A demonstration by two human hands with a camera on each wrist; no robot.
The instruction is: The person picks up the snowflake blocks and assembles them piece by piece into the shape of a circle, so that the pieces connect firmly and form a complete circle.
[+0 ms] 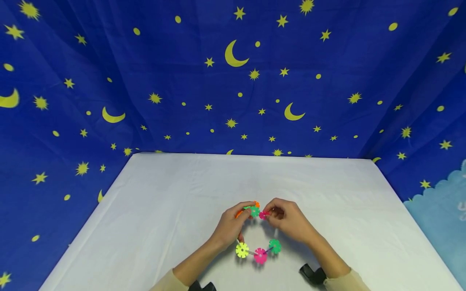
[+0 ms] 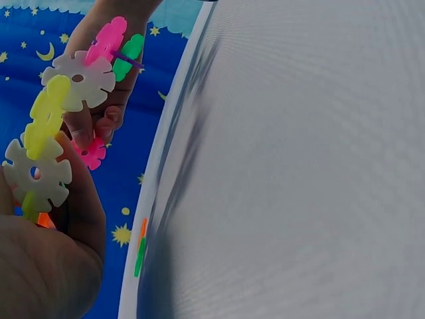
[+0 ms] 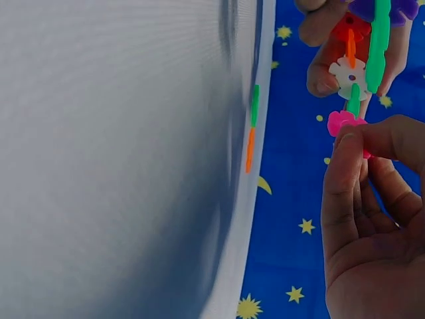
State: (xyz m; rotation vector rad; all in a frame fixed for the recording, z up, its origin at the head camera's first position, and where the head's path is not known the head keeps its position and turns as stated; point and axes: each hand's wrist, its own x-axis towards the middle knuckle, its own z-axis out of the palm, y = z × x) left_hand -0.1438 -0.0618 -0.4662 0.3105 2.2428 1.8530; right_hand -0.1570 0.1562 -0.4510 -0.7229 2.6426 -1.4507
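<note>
My left hand (image 1: pixel 227 226) grips part of a chain of slotted flower-shaped plastic discs near a green disc (image 1: pixel 254 211). Facing it, my right hand (image 1: pixel 291 220) pinches a pink disc (image 1: pixel 263 215) between thumb and forefinger. The chain bows toward me below both hands, through a yellow disc (image 1: pixel 242 250), another pink disc (image 1: pixel 260 256) and a second green disc (image 1: pixel 274 246). In the right wrist view, a red disc (image 3: pixel 352 26) and a white disc (image 3: pixel 345 78) show between the hands. White discs (image 2: pixel 80 80) flank the yellow one in the left wrist view.
A joined green (image 3: pixel 255 106) and orange piece lies low on the white-covered table (image 1: pixel 164 194), beyond the hands. Blue star-and-moon cloth (image 1: pixel 193 76) surrounds the table's back and sides. Black wrist gear (image 1: pixel 313 275) sits by the right sleeve.
</note>
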